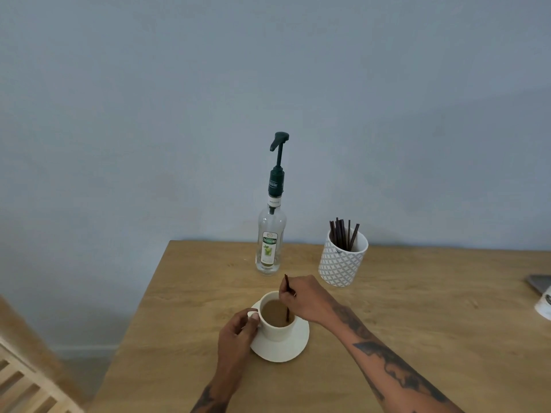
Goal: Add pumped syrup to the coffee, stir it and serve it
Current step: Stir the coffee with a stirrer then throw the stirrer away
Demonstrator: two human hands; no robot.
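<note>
A white cup (275,330) of light brown coffee (274,312) stands on a white saucer (283,348) near the table's front left. My left hand (237,333) grips the cup's handle from the left. My right hand (304,299) hovers over the cup's right rim and pinches a dark stirring stick (288,302), whose lower end dips into the coffee. Behind the cup stands a clear syrup bottle (270,236) with a dark green pump (278,162), its spout pointing left.
A white patterned pot (341,263) with several dark stirring sticks stands right of the bottle. The wooden table (417,308) ends at a left edge by the blue wall. A white object (544,305) and a grey one sit at the right border. A wooden chair (24,380) is lower left.
</note>
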